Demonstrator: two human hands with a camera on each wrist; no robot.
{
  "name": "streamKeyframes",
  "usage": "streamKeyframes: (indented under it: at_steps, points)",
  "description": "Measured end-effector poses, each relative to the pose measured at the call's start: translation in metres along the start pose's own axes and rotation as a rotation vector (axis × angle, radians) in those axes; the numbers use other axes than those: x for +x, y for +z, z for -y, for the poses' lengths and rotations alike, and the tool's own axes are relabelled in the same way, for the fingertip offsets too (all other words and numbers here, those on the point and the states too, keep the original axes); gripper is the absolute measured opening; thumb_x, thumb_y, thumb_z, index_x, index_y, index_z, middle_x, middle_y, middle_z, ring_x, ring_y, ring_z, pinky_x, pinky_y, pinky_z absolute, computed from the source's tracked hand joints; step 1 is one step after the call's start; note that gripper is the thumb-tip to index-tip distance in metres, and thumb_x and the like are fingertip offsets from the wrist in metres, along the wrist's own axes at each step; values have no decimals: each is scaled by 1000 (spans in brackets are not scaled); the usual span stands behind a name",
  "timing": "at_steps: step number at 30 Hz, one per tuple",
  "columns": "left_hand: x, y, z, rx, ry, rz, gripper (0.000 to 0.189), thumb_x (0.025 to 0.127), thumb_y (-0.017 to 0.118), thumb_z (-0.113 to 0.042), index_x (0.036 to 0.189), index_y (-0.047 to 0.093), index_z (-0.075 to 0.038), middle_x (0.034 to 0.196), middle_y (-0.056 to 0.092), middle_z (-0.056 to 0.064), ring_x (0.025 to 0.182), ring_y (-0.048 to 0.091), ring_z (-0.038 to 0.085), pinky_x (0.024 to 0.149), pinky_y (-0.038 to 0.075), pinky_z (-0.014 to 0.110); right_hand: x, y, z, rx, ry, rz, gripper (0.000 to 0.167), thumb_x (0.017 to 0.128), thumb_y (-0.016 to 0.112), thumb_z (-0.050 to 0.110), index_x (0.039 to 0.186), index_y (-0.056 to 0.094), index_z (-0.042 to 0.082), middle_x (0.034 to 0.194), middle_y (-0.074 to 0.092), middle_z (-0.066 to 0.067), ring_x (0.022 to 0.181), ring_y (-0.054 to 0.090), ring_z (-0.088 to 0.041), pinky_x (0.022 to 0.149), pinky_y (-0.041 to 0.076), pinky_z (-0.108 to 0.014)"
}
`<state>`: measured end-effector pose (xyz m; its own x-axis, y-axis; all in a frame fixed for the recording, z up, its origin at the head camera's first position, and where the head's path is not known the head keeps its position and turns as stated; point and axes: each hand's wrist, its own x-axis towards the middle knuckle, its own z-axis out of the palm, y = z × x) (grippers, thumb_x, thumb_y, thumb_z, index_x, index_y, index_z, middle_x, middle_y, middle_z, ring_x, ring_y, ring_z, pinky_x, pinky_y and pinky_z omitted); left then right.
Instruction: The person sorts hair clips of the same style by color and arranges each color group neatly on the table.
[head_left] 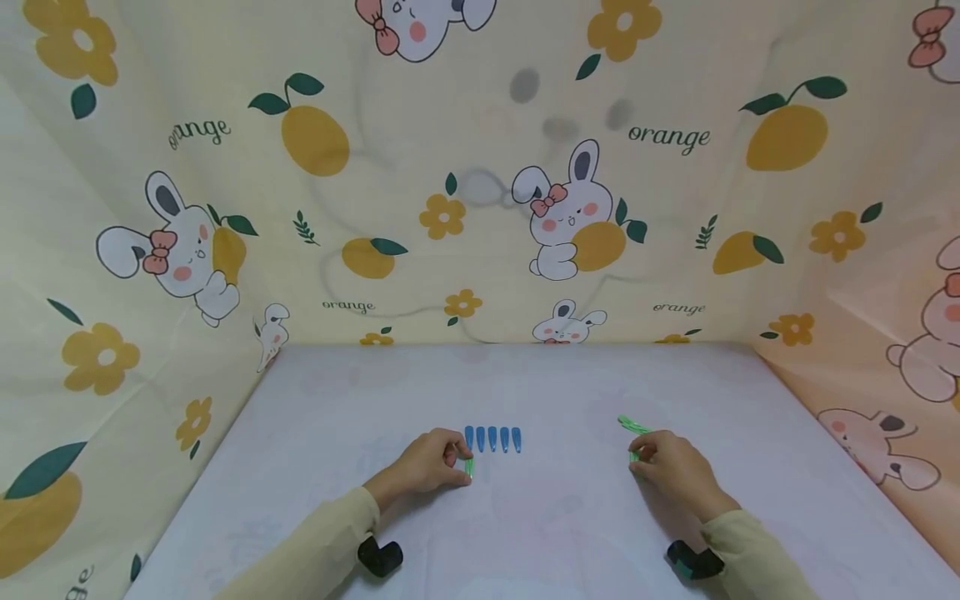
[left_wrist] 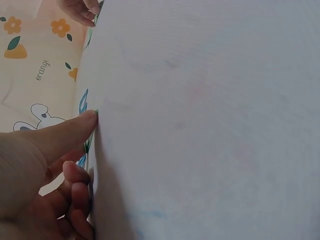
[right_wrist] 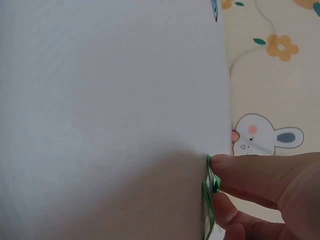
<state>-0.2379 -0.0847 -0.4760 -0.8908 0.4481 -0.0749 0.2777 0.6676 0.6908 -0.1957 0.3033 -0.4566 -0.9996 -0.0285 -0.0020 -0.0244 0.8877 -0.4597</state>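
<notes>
Several blue snap hair clips [head_left: 492,439] lie side by side in a row on the white tabletop. Just below the row's left end, my left hand [head_left: 431,461] pinches a green hair clip [head_left: 469,468] between thumb and finger, at the table surface. Farther right, my right hand [head_left: 675,467] pinches another green clip [head_left: 633,457] by its ends. Beyond those fingers lie more green clips [head_left: 632,424], partly hidden by the hand. In the right wrist view, the thumb and finger touch the green clip [right_wrist: 212,175], with another green clip [right_wrist: 207,210] close beside it.
A cloth printed with rabbits and oranges [head_left: 450,267] rises behind the table [head_left: 555,533] and along both sides. Black wrist cameras, the left one [head_left: 380,557] and the right one [head_left: 694,560], hang beside the sleeves near the tabletop.
</notes>
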Motion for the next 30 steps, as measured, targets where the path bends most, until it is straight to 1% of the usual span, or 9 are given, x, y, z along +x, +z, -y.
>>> streamKeyframes:
  at_steps: [5, 7, 10, 14, 17, 21, 25, 27, 30]
  points:
    - [-2, 0, 1, -1, 6, 0, 25, 77, 88, -16, 96, 71, -12, 67, 49, -5, 63, 43, 10, 61, 34, 24, 0, 3, 4, 53, -10, 20, 27, 82, 78, 6, 108, 75, 1, 93, 73, -8, 85, 65, -20, 73, 52, -41]
    - [-3, 0, 1, -5, 4, 2, 25, 78, 88, -16, 96, 71, -12, 67, 49, -5, 63, 43, 11, 61, 34, 24, 1, 4, 4, 84, -24, 34, 27, 82, 76, 3, 109, 75, 0, 92, 71, -7, 85, 63, -20, 74, 52, -40]
    - [-4, -1, 1, -9, 0, 3, 25, 78, 87, -16, 97, 71, -12, 67, 49, -4, 63, 43, 11, 61, 34, 24, 4, 6, 3, 131, -40, 51, 26, 84, 73, 1, 110, 75, 1, 90, 69, -6, 83, 59, -18, 72, 50, -34]
    - [-4, -2, 2, -11, 3, 5, 25, 78, 87, -15, 97, 71, -11, 67, 49, -4, 63, 43, 11, 61, 33, 24, 6, 8, -2, 217, -53, 81, 26, 87, 69, 1, 112, 74, 1, 89, 68, -5, 77, 57, -12, 63, 48, -25]
    - [-4, -2, 1, -14, 7, 9, 25, 78, 87, -15, 98, 71, -11, 67, 49, -4, 63, 43, 10, 61, 33, 23, 6, 10, -4, 312, -77, 107, 27, 89, 68, 1, 115, 72, -3, 89, 69, -7, 71, 56, -9, 57, 47, -23]
    - [-4, -2, -1, -11, 4, 10, 25, 78, 87, -15, 98, 71, -11, 67, 49, -4, 63, 43, 10, 61, 33, 23, 5, 10, -2, 401, -119, 101, 30, 90, 68, -2, 119, 68, -8, 87, 68, -9, 64, 52, -5, 54, 44, -21]
    - [-4, -1, -3, -1, -6, 4, 25, 78, 87, -16, 97, 71, -11, 66, 49, -4, 63, 43, 11, 60, 33, 23, 4, 8, 5, 466, -152, 79, 32, 90, 68, -2, 122, 67, -8, 87, 67, -10, 61, 49, -3, 53, 40, -19]
    - [-4, -1, -4, 4, -5, -2, 25, 78, 88, -17, 96, 71, -12, 66, 49, -4, 62, 43, 10, 60, 33, 23, 4, 7, 10, 516, -163, 92, 33, 91, 67, 0, 123, 66, -8, 88, 68, -10, 62, 49, -2, 55, 40, -19]
    - [-3, -1, -6, 11, -8, -9, 25, 78, 88, -17, 96, 71, -12, 65, 48, -5, 61, 42, 10, 59, 33, 23, 5, 11, 18, 591, -185, 133, 35, 93, 67, 4, 126, 64, -9, 91, 69, -11, 65, 50, -2, 58, 42, -19]
